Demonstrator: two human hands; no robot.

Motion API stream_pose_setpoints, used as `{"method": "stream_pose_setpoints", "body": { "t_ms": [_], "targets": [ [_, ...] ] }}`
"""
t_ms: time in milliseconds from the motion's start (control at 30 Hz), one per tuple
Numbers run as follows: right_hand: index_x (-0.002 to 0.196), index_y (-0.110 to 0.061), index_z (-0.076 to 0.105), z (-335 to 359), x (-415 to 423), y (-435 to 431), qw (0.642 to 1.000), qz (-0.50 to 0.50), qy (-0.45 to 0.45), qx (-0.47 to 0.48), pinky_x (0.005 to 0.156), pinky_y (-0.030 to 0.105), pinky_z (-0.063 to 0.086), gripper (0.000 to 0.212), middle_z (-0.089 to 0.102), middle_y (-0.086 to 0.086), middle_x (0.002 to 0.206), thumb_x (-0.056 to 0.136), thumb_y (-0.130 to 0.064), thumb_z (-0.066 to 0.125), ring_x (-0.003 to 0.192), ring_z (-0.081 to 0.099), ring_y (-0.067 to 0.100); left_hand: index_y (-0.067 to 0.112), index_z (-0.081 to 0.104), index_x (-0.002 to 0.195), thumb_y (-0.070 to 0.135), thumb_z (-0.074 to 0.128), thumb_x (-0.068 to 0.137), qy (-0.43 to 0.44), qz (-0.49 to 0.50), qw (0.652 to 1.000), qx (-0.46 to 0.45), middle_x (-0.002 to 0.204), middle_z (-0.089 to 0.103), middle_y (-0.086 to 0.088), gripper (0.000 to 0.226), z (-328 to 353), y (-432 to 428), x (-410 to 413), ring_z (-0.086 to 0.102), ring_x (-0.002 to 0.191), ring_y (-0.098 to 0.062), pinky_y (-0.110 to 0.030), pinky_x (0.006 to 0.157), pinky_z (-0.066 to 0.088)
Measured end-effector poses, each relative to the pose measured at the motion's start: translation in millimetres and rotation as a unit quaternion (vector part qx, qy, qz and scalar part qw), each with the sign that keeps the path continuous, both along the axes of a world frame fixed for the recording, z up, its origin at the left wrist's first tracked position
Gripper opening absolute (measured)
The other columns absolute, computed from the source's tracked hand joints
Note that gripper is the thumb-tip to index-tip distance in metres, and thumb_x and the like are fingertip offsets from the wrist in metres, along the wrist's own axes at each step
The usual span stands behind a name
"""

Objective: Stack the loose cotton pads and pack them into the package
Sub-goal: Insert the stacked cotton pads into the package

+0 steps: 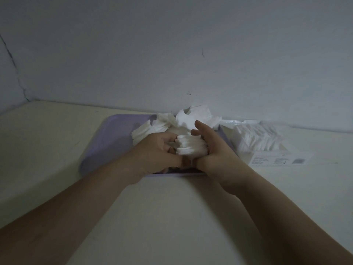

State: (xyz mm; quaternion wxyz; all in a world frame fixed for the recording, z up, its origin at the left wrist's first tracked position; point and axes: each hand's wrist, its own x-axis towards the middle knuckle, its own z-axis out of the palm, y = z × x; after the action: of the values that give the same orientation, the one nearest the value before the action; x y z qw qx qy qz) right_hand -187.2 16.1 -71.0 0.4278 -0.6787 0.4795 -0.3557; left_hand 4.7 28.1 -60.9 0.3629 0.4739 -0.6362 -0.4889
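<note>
A stack of white cotton pads [191, 146] is pressed between my two hands above a lilac tray [112, 138]. My left hand [155, 151] grips the stack's left side with curled fingers. My right hand [214, 150] cups its right side, fingers stretched up behind it. More loose cotton pads [183, 119] lie heaped at the tray's far end. The clear plastic package [265, 144], partly filled with pads and labelled on its near end, lies on the table to the right of the tray.
The tray and package rest on a pale table [162, 207] pushed against a white wall [172, 54]. The wall corner is at the far left. My forearms cross the table's near part.
</note>
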Motion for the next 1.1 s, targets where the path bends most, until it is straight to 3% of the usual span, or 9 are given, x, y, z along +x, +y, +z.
{"method": "stream_pose_setpoints", "body": {
  "t_ms": [133, 233, 367, 567, 667, 800, 900, 1000, 1100],
  "targets": [
    [0.156, -0.040, 0.029, 0.6, 7.7, 2.6, 0.999, 0.029, -0.027, 0.012, 0.078, 0.024, 0.053, 0.108, 0.041, -0.019, 0.147, 0.057, -0.003, 0.051, 0.124, 0.056, 0.008, 0.022, 0.063, 0.132, 0.003, 0.081, 0.084, 0.021, -0.016, 1.000, -0.004, 0.106, 0.078, -0.001, 0.055, -1.8, 2.0, -4.3, 0.074, 0.087, -0.012, -0.025, 0.075, 0.058],
    [0.159, -0.034, 0.026, 2.5, 7.7, 4.6, 0.998, 0.041, -0.040, 0.005, 0.071, 0.017, 0.050, 0.107, 0.041, -0.014, 0.148, 0.061, 0.001, 0.053, 0.121, 0.057, 0.005, 0.029, 0.071, 0.116, 0.020, 0.071, 0.090, -0.003, 0.039, 0.999, 0.014, 0.084, 0.073, -0.006, 0.027, 1.7, -0.6, -3.7, 0.055, 0.055, -0.015, -0.025, 0.049, 0.040],
    [0.159, -0.031, 0.025, 0.4, 6.4, 1.5, 0.998, 0.037, -0.045, 0.001, 0.067, 0.015, 0.049, 0.099, 0.041, -0.008, 0.150, 0.079, 0.022, 0.050, 0.119, 0.060, 0.011, 0.029, 0.072, 0.102, 0.039, 0.060, 0.099, -0.008, 0.104, 0.994, 0.018, 0.071, 0.068, -0.003, 0.016, -3.0, -2.7, -9.4, 0.048, 0.048, -0.016, -0.021, 0.044, 0.035],
    [0.159, -0.032, 0.026, -3.6, 7.3, -1.7, 0.999, 0.028, -0.041, -0.009, 0.094, 0.031, 0.057, 0.097, 0.049, -0.008, 0.143, 0.082, 0.021, 0.053, 0.125, 0.060, 0.015, 0.031, 0.070, 0.114, 0.027, 0.068, 0.097, -0.007, 0.094, 0.995, -0.034, 0.078, 0.069, 0.000, 0.018, -6.7, -1.0, -11.9, 0.048, 0.043, -0.003, -0.018, 0.045, 0.040],
    [0.157, -0.033, 0.033, -2.7, 5.9, -2.1, 0.999, -0.016, -0.019, -0.043, 0.100, 0.038, 0.056, 0.090, 0.061, -0.008, 0.129, 0.080, 0.001, 0.067, 0.117, 0.066, 0.016, 0.031, 0.069, 0.117, 0.029, 0.074, 0.093, 0.022, 0.056, 0.998, -0.008, 0.078, 0.067, -0.001, 0.025, -0.2, 2.6, -4.2, 0.050, 0.049, -0.008, -0.017, 0.042, 0.038],
    [0.154, -0.023, 0.038, 4.8, -3.3, -1.1, 0.995, -0.022, -0.101, -0.010, 0.092, 0.035, 0.059, 0.096, 0.069, -0.001, 0.122, 0.070, -0.005, 0.080, 0.110, 0.071, 0.016, 0.031, 0.069, 0.121, 0.024, 0.092, 0.071, 0.013, 0.007, 1.000, -0.028, 0.095, 0.064, -0.011, 0.055, -2.2, 1.3, 5.1, 0.053, 0.075, -0.017, -0.029, 0.063, 0.049],
    [0.152, -0.024, 0.040, 16.0, -9.0, 1.7, 0.993, -0.010, -0.119, -0.013, 0.090, 0.035, 0.060, 0.098, 0.073, 0.001, 0.120, 0.065, -0.007, 0.081, 0.109, 0.072, 0.018, 0.023, 0.070, 0.115, 0.018, 0.090, 0.074, 0.013, 0.043, 0.997, -0.067, 0.105, 0.074, -0.011, 0.046, 0.3, 2.0, 3.0, 0.065, 0.088, -0.018, -0.038, 0.084, 0.058],
    [0.152, -0.018, 0.043, 25.9, -15.6, 1.7, 0.987, -0.006, -0.158, -0.004, 0.093, 0.041, 0.060, 0.094, 0.073, 0.008, 0.120, 0.071, 0.006, 0.084, 0.111, 0.073, 0.024, 0.016, 0.068, 0.109, 0.008, 0.083, 0.081, 0.035, 0.056, 0.996, -0.068, 0.078, 0.071, 0.005, 0.033, 10.8, 4.0, -0.6, 0.059, 0.065, -0.005, -0.013, 0.056, 0.047],
    [0.149, -0.013, 0.047, 34.0, -26.1, 0.7, 0.985, -0.005, -0.172, 0.016, 0.090, 0.035, 0.061, 0.088, 0.071, 0.013, 0.120, 0.074, 0.011, 0.084, 0.107, 0.074, 0.024, 0.013, 0.067, 0.107, 0.008, 0.086, 0.075, 0.036, 0.067, 0.995, -0.069, 0.068, 0.064, 0.009, 0.037, 22.3, 2.2, -12.0, 0.050, 0.053, -0.002, -0.013, 0.046, 0.036]
  ]
}}
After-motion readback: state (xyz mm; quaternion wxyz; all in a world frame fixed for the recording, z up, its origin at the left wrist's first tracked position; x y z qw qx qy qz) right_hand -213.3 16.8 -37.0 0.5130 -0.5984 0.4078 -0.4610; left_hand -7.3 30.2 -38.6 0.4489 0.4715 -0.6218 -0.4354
